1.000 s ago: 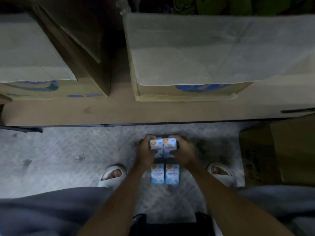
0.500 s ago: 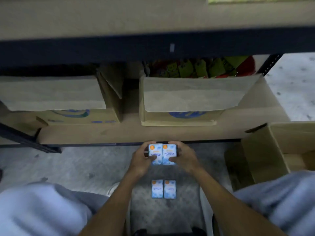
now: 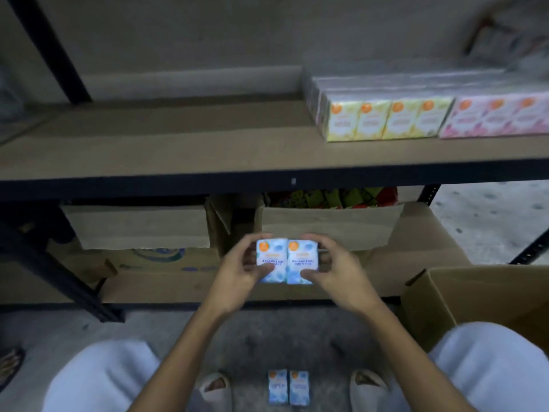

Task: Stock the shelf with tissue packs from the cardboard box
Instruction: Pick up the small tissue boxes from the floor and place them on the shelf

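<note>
Tissue packs (image 3: 287,261), a blue pair side by side, sit at the head view's centre. The left hand (image 3: 237,272) grips them from 9 o'clock and the right hand (image 3: 338,272) from 3 o'clock, fingers curled round their edges. A second blue pair (image 3: 288,387) lies on the floor (image 3: 252,340) at 6 o'clock. The cardboard box (image 3: 475,292) stands at 4 o'clock. Yellow packs (image 3: 386,120) and pink packs (image 3: 499,117) line the shelf (image 3: 178,150) at 1 o'clock.

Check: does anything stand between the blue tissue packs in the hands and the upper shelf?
Nothing visible does. The left hand and right hand hold the blue tissue packs below the dark front edge of the shelf; the board left of the yellow packs is bare.
</note>
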The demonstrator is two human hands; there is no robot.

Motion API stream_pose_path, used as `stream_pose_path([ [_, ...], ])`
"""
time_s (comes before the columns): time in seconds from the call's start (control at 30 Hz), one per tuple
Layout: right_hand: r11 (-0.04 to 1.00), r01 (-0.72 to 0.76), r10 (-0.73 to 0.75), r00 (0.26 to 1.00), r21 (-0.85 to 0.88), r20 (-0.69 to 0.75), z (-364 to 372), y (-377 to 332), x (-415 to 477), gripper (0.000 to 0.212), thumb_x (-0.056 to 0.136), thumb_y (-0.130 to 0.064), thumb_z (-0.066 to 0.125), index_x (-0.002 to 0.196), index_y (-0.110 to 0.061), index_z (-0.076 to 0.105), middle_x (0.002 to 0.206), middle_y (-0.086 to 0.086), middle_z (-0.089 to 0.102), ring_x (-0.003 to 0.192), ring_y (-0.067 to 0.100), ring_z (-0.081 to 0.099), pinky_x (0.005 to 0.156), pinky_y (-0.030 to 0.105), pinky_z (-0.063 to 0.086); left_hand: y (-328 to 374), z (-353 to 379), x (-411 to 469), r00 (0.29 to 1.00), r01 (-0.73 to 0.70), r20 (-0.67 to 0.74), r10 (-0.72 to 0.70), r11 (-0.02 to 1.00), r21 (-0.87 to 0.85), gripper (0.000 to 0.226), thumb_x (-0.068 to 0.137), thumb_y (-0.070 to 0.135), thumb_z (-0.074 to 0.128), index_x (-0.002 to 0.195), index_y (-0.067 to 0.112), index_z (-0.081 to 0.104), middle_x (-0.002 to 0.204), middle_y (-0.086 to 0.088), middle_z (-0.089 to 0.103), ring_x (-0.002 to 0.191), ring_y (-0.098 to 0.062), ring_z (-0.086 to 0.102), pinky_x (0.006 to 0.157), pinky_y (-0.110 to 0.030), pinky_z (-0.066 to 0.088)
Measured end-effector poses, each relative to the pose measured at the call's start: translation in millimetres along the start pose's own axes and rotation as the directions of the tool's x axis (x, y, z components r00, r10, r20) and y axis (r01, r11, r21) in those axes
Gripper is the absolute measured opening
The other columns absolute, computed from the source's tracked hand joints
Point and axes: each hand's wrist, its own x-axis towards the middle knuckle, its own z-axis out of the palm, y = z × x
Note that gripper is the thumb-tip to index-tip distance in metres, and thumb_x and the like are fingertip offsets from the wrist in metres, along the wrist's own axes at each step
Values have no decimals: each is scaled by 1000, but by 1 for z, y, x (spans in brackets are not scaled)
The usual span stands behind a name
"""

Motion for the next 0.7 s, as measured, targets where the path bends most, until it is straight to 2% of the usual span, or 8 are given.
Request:
stream_pose_path([
  [0.1, 991, 133, -134, 989, -25, -59, -25, -46, -1, 58, 75, -5, 75, 120, -37, 57, 107, -8, 63, 89, -4, 62, 67, 11, 51, 50, -11, 5, 990, -139, 0, 139, 990, 10, 49, 80, -8, 69, 115, 25, 60, 97, 10, 70, 84, -3, 64, 69, -17, 52],
  [0.17, 979, 202, -205, 975, -37, -88, -38, -73, 2, 59, 74, -7, 75, 119, -40, 57, 110, -6, 63, 92, 1, 63, 71, 19, 56, 79, -17, 12, 975, -221, -6, 221, 975, 21, 51, 79, -6, 70, 114, 29, 59, 97, 16, 70, 82, -2, 64, 69, -17, 52],
  [0.27, 973, 232, -232, 967, -20, -108, -54, -105, 13, 60, 75, -6, 75, 123, -37, 56, 105, -9, 65, 87, 0, 66, 74, 21, 57, 113, -25, 26, 960, -277, -31, 278, 960, 41, 50, 80, -6, 70, 117, 26, 60, 97, 15, 70, 80, -3, 66, 70, -17, 53],
  [0.33, 972, 236, -234, 967, 6, -104, -62, -120, 24, 62, 76, -5, 74, 127, -35, 54, 103, -13, 65, 86, 1, 67, 76, 25, 57, 131, -29, 39, 961, -274, -28, 276, 959, 68, 50, 81, -5, 69, 120, 24, 59, 99, 9, 69, 81, -4, 68, 70, -17, 53],
  [0.5, 974, 228, -225, 971, 19, -80, -72, -141, 61, 62, 79, 0, 72, 129, -31, 51, 99, -13, 60, 85, 6, 68, 72, 27, 59, 147, -38, 83, 970, -229, -42, 241, 955, 186, 50, 80, 3, 73, 115, 36, 57, 98, 8, 65, 80, -12, 66, 71, -25, 54],
  [0.57, 974, 228, -228, 970, -7, -84, -73, -144, 74, 61, 79, 1, 72, 128, -31, 53, 97, -15, 59, 84, 3, 67, 71, 24, 58, 147, -40, 97, 974, -210, -43, 224, 954, 215, 48, 81, 4, 72, 116, 33, 57, 99, 8, 65, 80, -14, 66, 70, -27, 55],
  [0.63, 973, 227, -229, 970, -34, -82, -72, -142, 87, 62, 79, 0, 72, 130, -30, 53, 100, -12, 61, 88, 5, 67, 75, 27, 59, 146, -41, 108, 977, -194, -47, 210, 953, 232, 47, 82, 3, 71, 119, 28, 56, 100, 5, 65, 82, -17, 67, 72, -28, 57],
  [0.7, 978, 205, -207, 975, -40, -74, -69, -138, 101, 63, 79, -1, 73, 131, -31, 53, 111, -4, 63, 94, 10, 67, 77, 31, 59, 144, -41, 116, 979, -170, -65, 192, 953, 250, 47, 82, 3, 70, 123, 22, 56, 103, 0, 65, 81, -15, 65, 69, -20, 55],
])
